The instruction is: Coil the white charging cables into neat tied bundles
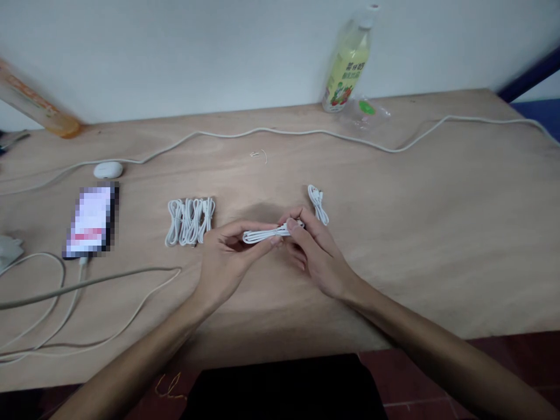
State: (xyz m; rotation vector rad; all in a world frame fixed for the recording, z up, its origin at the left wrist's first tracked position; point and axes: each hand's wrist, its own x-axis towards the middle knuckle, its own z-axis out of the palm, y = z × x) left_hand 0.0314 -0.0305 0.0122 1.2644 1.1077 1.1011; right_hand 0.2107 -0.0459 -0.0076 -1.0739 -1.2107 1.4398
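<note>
A folded white cable [259, 235] is held between both hands above the middle of the table. My left hand [225, 256] pinches its looped end and middle between thumb and fingers. At the other end, the thumb and fingers of my right hand [319, 256] close on it near the plug. Several bundled white cables [189, 221] lie side by side in a row, just left of my left hand. Beyond my right hand lies one more coiled white cable [318, 204].
On the wooden table [437, 233] a phone [90, 221] with its charging cord lies left, near a white earbud case [108, 170]. A long white cord [297, 132] crosses the back. A yellow-green bottle [347, 73], plastic wrapper [365, 114] and orange bottle [39, 105] are by the wall.
</note>
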